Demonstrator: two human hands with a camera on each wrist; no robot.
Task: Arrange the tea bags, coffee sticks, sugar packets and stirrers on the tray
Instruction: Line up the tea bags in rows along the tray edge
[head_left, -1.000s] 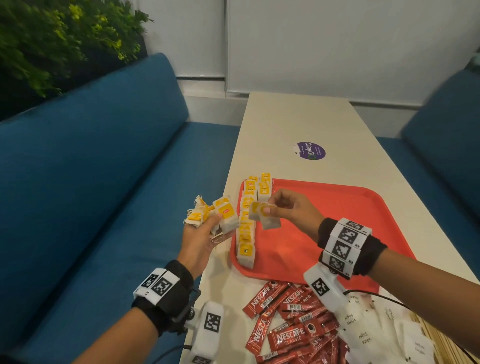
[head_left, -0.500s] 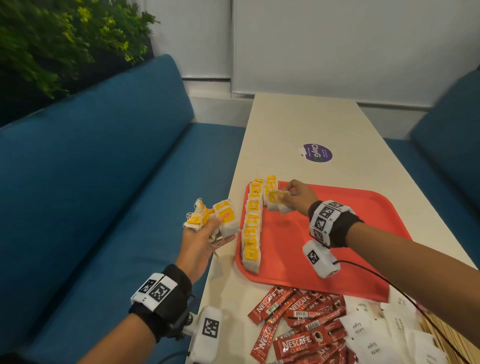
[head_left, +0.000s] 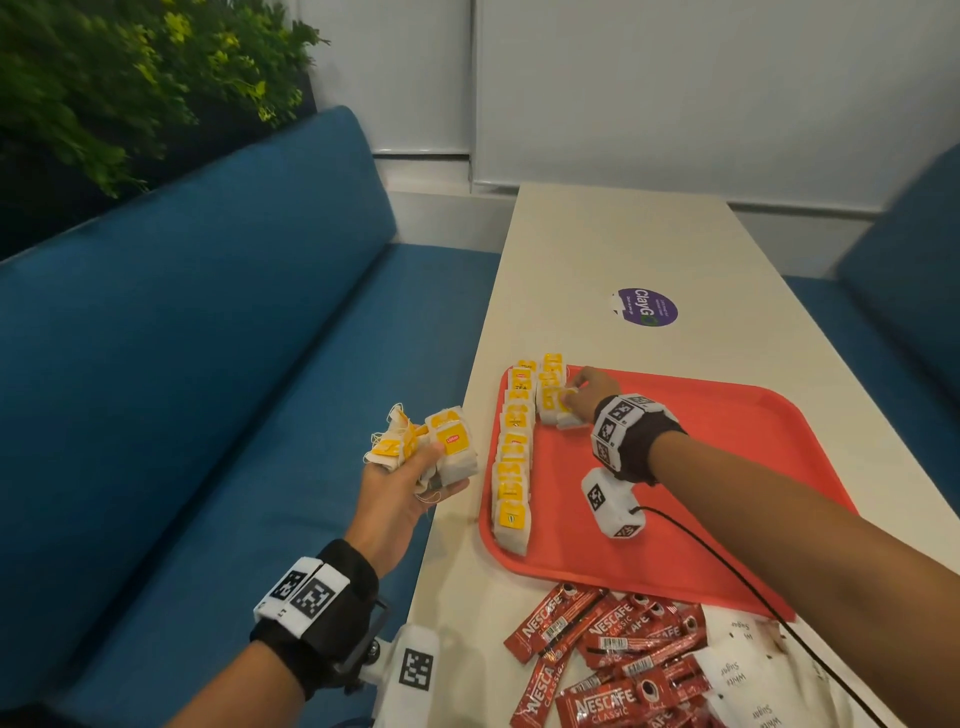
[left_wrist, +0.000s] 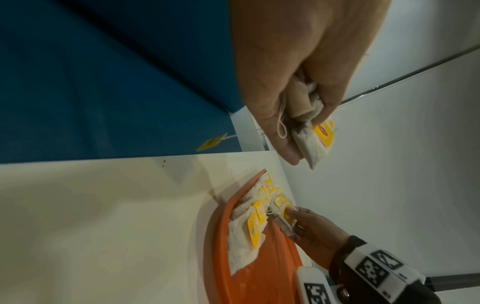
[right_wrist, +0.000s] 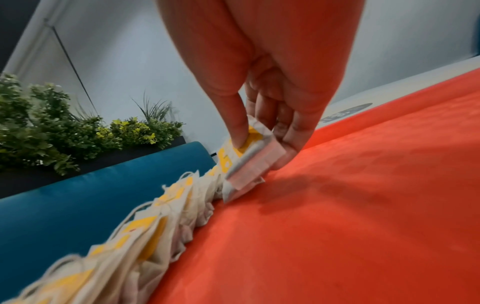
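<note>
A red tray (head_left: 717, 467) lies on the cream table (head_left: 613, 249). Along its left edge runs a row of tea bags (head_left: 511, 462) with yellow tags, and a short second row starts beside it at the far end. My right hand (head_left: 574, 397) pinches a tea bag (right_wrist: 253, 156) between thumb and fingers and holds it down on the tray at that second row. My left hand (head_left: 410, 467) hovers left of the tray over the table edge and grips a bunch of tea bags (head_left: 441, 447). Red coffee sticks (head_left: 602, 660) and white sugar packets (head_left: 737, 670) lie in front of the tray.
Blue benches (head_left: 208, 389) flank the table on both sides. A purple round sticker (head_left: 647, 307) is on the table beyond the tray. Green plants (head_left: 130, 78) stand behind the left bench. A cable (head_left: 753, 587) trails from my right wrist over the tray.
My right hand has carried its tea bag from above the near row to the far left of the tray and lowered it beside the row. My left hand has stayed about where it was.
</note>
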